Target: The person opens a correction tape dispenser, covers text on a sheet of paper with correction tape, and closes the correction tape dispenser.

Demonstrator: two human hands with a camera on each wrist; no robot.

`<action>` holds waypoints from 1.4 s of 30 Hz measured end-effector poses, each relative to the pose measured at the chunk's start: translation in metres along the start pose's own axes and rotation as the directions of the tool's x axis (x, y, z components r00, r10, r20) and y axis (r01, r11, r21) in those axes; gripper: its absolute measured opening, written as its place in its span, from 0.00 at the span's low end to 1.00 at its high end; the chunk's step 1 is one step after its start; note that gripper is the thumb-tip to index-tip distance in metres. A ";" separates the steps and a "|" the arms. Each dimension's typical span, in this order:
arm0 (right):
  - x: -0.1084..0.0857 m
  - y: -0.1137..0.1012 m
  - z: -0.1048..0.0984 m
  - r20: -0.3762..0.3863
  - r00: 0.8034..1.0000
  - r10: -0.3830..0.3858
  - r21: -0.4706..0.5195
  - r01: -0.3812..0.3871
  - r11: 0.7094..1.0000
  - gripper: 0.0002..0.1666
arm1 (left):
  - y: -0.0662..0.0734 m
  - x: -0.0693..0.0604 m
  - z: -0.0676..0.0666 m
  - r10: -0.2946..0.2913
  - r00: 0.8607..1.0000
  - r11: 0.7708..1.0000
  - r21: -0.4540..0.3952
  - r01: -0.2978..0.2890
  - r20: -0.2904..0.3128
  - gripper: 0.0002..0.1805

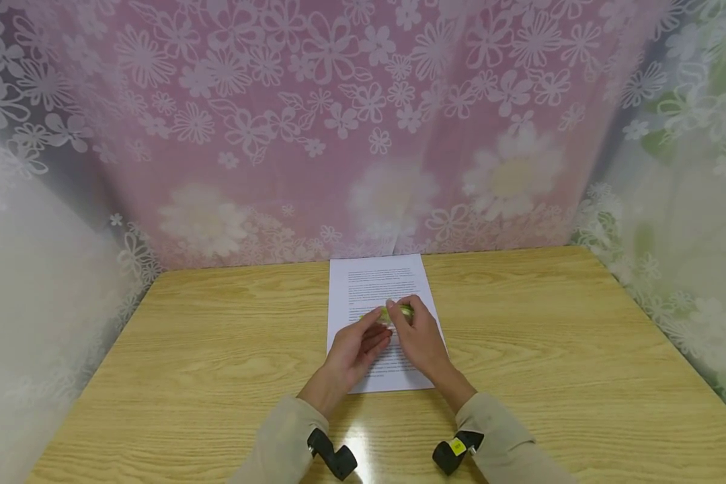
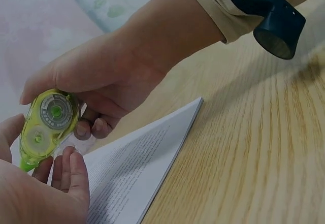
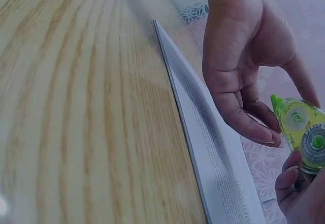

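Note:
A yellow-green see-through correction tape with a bright green tip is held above the printed paper. My right hand grips its wide body, thumb on one side and fingers on the other, as the left wrist view shows. My left hand has its thumb and a finger on either side of the tip end, and its other fingers are loosely bent below. In the right wrist view, the correction tape is partly cut off by the frame edge. The tip does not touch the paper.
The paper lies on a wood-grain table, reaching its back edge. Behind stands a pink floral curtain, with pale floral sheets at the sides. Both sleeves carry black wrist cameras.

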State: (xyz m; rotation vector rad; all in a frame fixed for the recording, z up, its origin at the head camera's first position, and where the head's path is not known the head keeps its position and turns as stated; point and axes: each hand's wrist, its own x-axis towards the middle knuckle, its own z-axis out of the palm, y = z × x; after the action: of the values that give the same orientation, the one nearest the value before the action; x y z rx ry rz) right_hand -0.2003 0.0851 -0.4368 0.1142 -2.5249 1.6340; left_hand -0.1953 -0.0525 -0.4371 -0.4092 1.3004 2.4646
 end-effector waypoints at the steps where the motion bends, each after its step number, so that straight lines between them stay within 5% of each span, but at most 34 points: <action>1: 0.000 0.000 0.000 -0.011 1.000 0.002 0.013 -0.002 1.000 0.28 | 0.000 0.000 0.000 0.008 1.000 1.000 0.015 -0.008 0.006 0.18; 5: 0.003 -0.001 -0.005 -0.065 0.998 0.028 0.088 -0.023 0.996 0.28 | 0.002 0.004 -0.005 0.085 0.996 0.993 0.086 -0.086 0.021 0.18; 9: 0.006 -0.002 -0.012 -0.091 0.992 0.084 0.198 -0.065 0.978 0.28 | 0.008 0.006 -0.010 0.202 0.977 0.952 0.223 -0.211 0.063 0.23; 11: 0.007 -0.002 -0.015 -0.082 0.990 0.114 0.248 -0.090 0.964 0.28 | 0.016 0.000 -0.009 0.244 0.965 0.905 0.336 -0.263 0.099 0.25; 14: 0.007 -0.001 -0.017 -0.072 0.987 0.143 0.285 -0.117 0.951 0.29 | 0.028 -0.011 -0.005 0.292 0.943 0.803 0.495 -0.331 0.158 0.26; 17: 0.007 -0.001 -0.016 -0.073 0.985 0.156 0.273 -0.131 0.953 0.30 | 0.034 -0.017 -0.004 0.324 0.925 0.717 0.587 -0.377 0.198 0.24; 26: 0.007 -0.002 -0.016 -0.073 0.984 0.163 0.265 -0.139 0.954 0.30 | 0.040 -0.016 -0.006 0.375 0.883 0.570 0.681 -0.459 0.281 0.17; 32: 0.006 -0.002 -0.017 -0.018 0.982 0.187 0.339 -0.170 0.925 0.31 | 0.042 -0.019 -0.006 0.395 0.856 0.486 0.714 -0.504 0.334 0.11; 37: 0.005 -0.003 -0.018 0.012 0.977 0.212 0.379 -0.201 0.903 0.31 | 0.045 -0.021 -0.006 0.378 0.850 0.435 0.740 -0.513 0.366 0.10; 42: 0.003 -0.006 -0.019 0.023 0.972 0.234 0.418 -0.222 0.881 0.29 | 0.041 -0.011 -0.014 0.342 0.861 0.438 0.747 -0.501 0.376 0.10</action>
State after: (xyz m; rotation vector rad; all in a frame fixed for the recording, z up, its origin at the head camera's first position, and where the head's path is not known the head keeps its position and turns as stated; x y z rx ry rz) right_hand -0.2016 0.1000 -0.4235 -0.1730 -2.1917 2.2326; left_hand -0.2011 -0.0875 -0.4099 0.4375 2.5040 1.7548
